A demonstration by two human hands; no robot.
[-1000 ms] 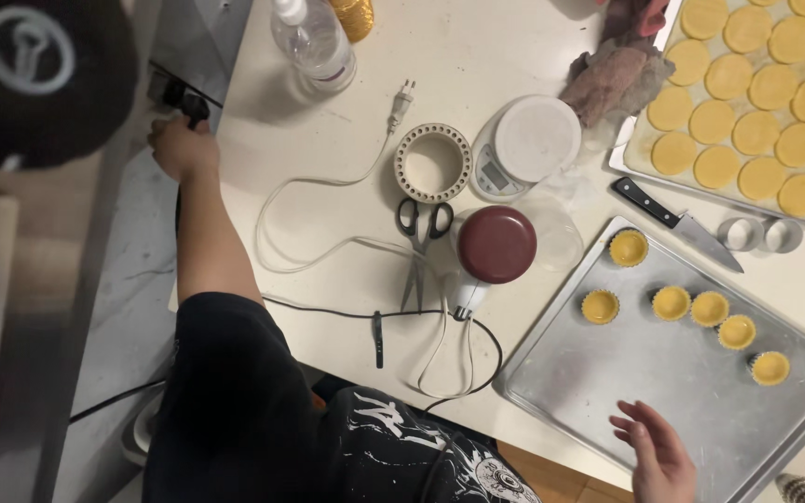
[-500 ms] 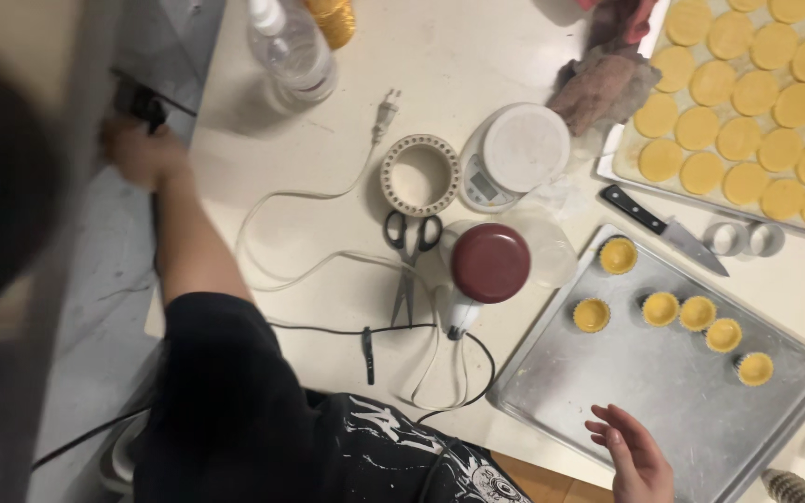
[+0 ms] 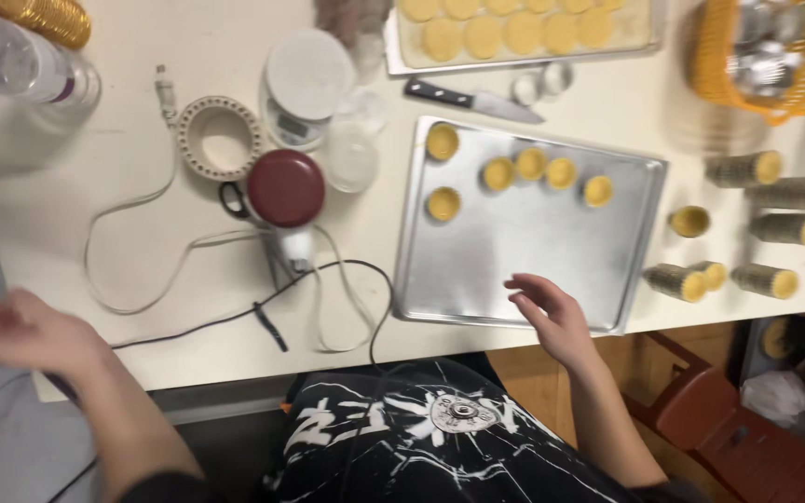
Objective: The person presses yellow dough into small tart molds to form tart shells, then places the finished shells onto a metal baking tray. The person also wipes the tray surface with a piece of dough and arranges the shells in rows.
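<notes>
Head view: right hand (image 3: 552, 312) spread empty over the baking tray (image 3: 477, 270), left hand (image 3: 20, 331) blurred, open, beside a black cable (image 3: 235, 315).

- A kitchen knife (image 3: 473, 99) lay beside the upper tray of pastry rounds (image 3: 514, 30).
- An orange basket (image 3: 773, 58) held metal cups.
- Scissors (image 3: 235, 200) lay under a red-lidded jar (image 3: 285, 188).

There is only one view, from a camera on the person's head, looking almost straight down on the bench (image 3: 188, 56) from close above. The far bench edge lies at the top, the person's body at the bottom.
</notes>
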